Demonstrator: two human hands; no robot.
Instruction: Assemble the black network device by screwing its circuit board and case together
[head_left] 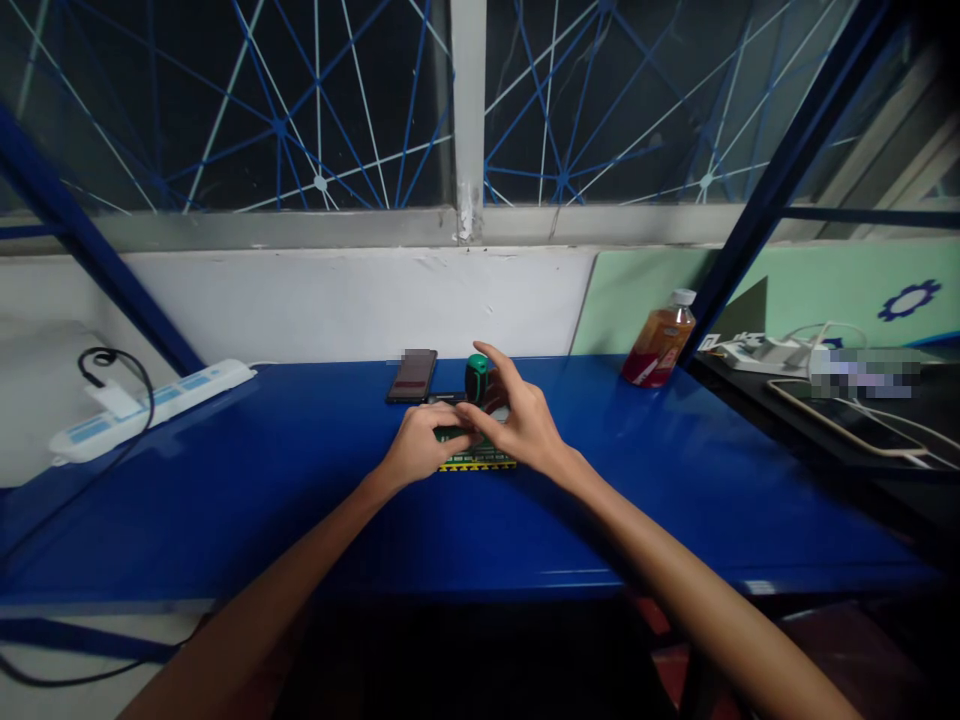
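Observation:
A screwdriver [477,380] with a green and black handle stands upright over a green circuit board [484,458] with a yellow strip along its near edge. My right hand [529,420] curls around the screwdriver from the right, index finger raised beside the handle top and thumb low near the shaft. From the left, my left hand [421,442] reaches over the board, thumb and index finger bent toward the shaft's lower end. What those fingertips pinch is hidden, and so is the screwdriver's tip. Both hands cover much of the board.
Behind the hands, a dark phone [412,376] lies on the blue table [300,520]. A white power strip [161,405] with a black cable is at left. A drink bottle [660,340] stands back right; another phone [847,418] and cables lie on a black surface farther right.

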